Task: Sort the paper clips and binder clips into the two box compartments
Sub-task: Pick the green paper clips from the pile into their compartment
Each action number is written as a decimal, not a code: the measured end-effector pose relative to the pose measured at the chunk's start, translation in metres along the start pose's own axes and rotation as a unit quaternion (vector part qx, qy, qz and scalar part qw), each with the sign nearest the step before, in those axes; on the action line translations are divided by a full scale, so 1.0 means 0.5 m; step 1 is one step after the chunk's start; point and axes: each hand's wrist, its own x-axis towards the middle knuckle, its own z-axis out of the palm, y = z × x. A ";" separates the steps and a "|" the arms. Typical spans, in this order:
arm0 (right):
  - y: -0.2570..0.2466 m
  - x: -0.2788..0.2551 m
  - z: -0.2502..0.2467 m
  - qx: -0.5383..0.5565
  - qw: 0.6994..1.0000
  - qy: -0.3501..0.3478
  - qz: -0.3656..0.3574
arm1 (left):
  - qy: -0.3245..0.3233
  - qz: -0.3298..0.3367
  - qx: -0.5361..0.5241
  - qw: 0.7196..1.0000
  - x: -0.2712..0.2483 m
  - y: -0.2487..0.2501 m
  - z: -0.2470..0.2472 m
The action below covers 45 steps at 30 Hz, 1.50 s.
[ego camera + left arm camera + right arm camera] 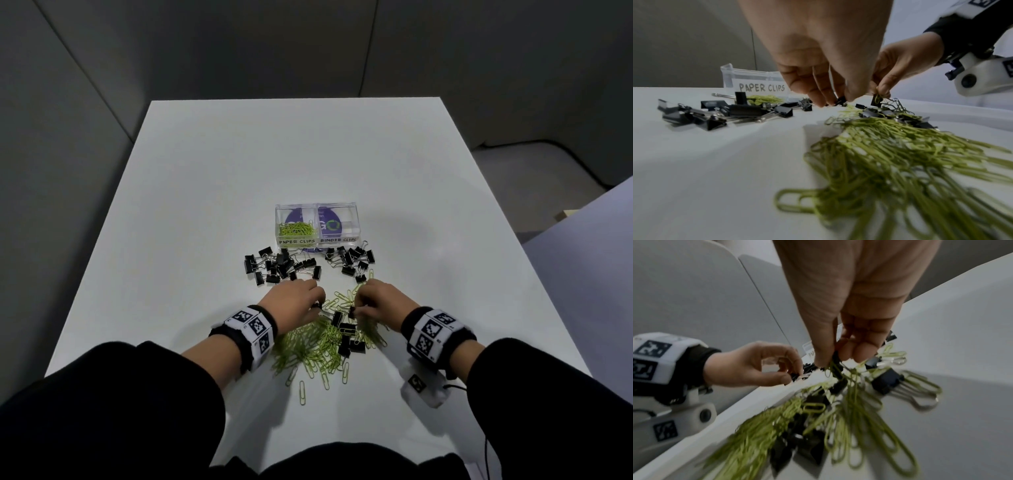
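A bare recording booth or lab station, not a home

A plain white table (308,164) stands boxed in by grey padded wall panels (85,85) on the left and far sides. Both wrists wear bands printed with black-and-white tracking markers (251,323), the right one carrying a white camera housing (980,76), and a dark cable (565,161) trails at far right.

both hands low, left grip (297,297) and right grip (380,298) pinching
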 end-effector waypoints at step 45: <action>0.004 -0.035 0.032 -0.211 0.976 -0.015 -0.054 | -0.047 0.011 0.079 0.996 0.015 0.068 0.002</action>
